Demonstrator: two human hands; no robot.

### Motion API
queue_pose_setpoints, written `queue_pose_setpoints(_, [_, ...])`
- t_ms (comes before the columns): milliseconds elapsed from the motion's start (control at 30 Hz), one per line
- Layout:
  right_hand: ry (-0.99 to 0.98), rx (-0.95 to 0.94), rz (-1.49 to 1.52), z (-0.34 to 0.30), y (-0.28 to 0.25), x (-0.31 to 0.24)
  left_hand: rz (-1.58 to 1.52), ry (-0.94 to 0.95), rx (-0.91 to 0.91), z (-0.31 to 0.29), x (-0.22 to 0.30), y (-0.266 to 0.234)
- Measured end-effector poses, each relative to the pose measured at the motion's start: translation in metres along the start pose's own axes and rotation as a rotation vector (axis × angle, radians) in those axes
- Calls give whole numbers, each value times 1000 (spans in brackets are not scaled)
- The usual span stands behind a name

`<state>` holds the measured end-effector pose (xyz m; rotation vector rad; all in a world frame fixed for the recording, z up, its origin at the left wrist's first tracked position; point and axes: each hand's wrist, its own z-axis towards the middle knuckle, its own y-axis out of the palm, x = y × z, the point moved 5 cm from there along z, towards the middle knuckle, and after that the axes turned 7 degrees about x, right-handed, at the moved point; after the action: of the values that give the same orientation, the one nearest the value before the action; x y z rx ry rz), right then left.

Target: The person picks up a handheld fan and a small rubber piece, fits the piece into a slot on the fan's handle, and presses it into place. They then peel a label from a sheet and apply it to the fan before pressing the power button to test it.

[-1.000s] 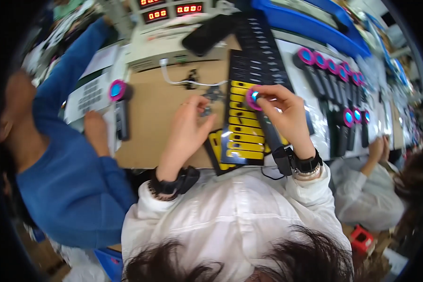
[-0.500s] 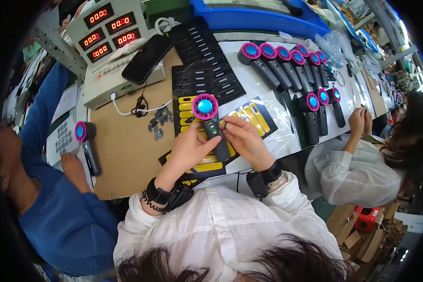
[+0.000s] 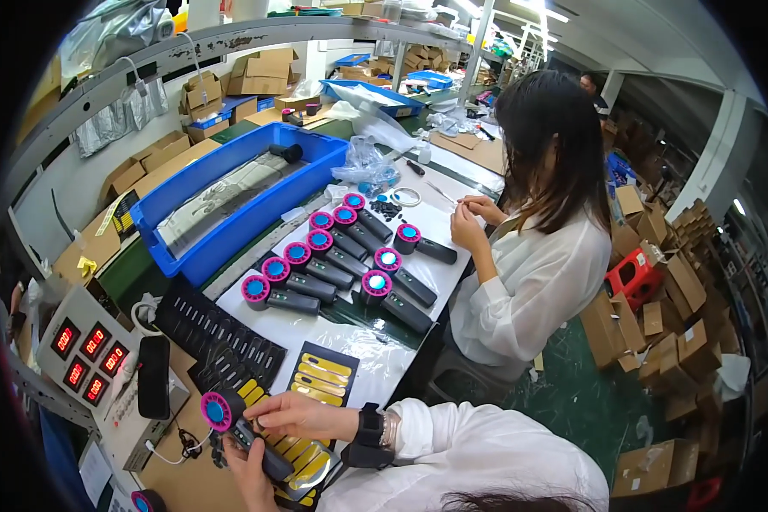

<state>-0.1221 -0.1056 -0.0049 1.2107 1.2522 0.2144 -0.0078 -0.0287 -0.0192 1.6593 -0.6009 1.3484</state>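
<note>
A handheld fan [image 3: 269, 456] with a dark grey handle, pink ring and blue centre is in my left hand [image 3: 249, 476], tilted above the bench near the lower edge. The fingers of that hand wrap round the handle from below. My right hand [image 3: 311, 416] is closed in a pinch, its fingertips at the upper handle just under the fan's head. Whatever they pinch is too small to make out. Beneath and beside the fan lie dark sheets with yellow oblong stickers [image 3: 324, 375].
Several similar fans [image 3: 316, 270] lie in rows further along the bench. A blue tray [image 3: 230, 183] stands behind them. On the left are a metering box with red displays [image 3: 90, 358] and a black phone [image 3: 154, 375]. A co-worker in white [image 3: 529, 282] sits to the right.
The view has swung to the right and upward, so my hands now appear lower left. Both hands stay at the same fan. The person in blue has mostly left the picture.
</note>
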Motion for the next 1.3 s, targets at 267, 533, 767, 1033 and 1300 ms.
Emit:
queue_pose_setpoints(267, [-160,-22,-253,-12,17,-34,-193,-214,-78,-14,26,-16])
queue_pose_setpoints(533, [-242,-3,-518,-17,32,-24,-97,-117,135,-46,57,0])
queue_pose_setpoints(767, [-282,182,-381,-45,22,-36,-39,-36,-3,-34,74,29])
queue_pose_setpoints(1033, [-184,116,-239,-47,49,-26,-84,-48,-54,-37,75,28])
queue_pose_setpoints(1300, [-295,95,-431,-47,54,-29,-37,-77,-49,-33,73,27])
